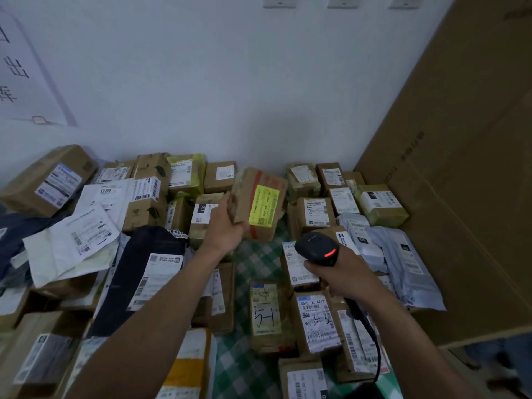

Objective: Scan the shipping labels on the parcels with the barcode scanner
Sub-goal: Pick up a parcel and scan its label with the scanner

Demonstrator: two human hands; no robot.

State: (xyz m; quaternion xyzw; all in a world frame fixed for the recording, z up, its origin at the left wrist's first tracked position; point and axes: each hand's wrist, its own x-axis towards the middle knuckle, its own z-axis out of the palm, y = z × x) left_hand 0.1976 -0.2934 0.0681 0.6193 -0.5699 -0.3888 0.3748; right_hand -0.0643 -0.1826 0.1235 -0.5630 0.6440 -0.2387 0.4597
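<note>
box held up for the scanner, pile waiting

left grip (226,230) grasps a brown box (244,194), its yellow label (264,205) facing the scanner (316,249), which the right grip (342,275) clasps just below and right of it, red light lit. parcels (315,214) lie all round both grips; which are done i cannot tell, likely most remain.
</note>
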